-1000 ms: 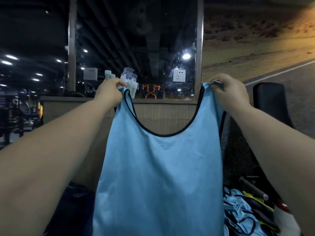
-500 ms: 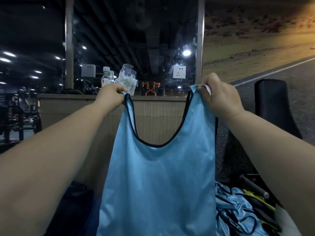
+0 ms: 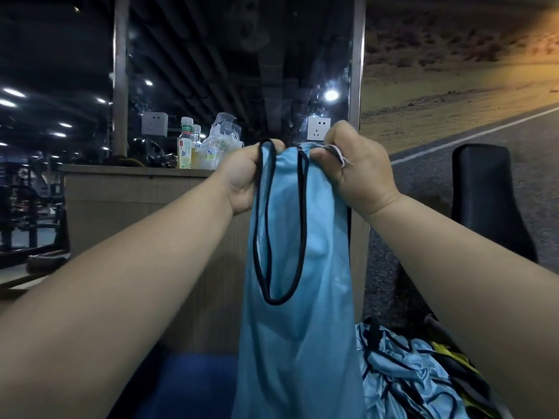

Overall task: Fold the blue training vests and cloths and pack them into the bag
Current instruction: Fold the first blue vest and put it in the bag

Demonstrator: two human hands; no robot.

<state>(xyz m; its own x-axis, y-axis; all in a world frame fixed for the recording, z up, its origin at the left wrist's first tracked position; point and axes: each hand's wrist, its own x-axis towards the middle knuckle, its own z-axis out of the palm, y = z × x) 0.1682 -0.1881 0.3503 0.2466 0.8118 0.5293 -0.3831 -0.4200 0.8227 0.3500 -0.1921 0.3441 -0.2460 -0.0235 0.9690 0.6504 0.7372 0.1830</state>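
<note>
Head view: my left hand (image 3: pixel 243 176) and my right hand (image 3: pixel 358 173), close together, each grip a shoulder strap of the blue vest (image 3: pixel 302 328), which hangs before the desk (image 3: pixel 136 195). A heap of other vests (image 3: pixel 402 376) lies at lower right.

You are in a gym. Dark exercise machines (image 3: pixel 27 204) crowd the far left, and a tall mirror (image 3: pixel 236 71) above the wooden ledge (image 3: pixel 136 176) reflects rows of ceiling lights. A black padded bench back (image 3: pixel 484 195) stands right, below a desert-road mural (image 3: pixel 453 86). Blue training vests (image 3: pixel 402 376) lie heaped beside it.
</note>
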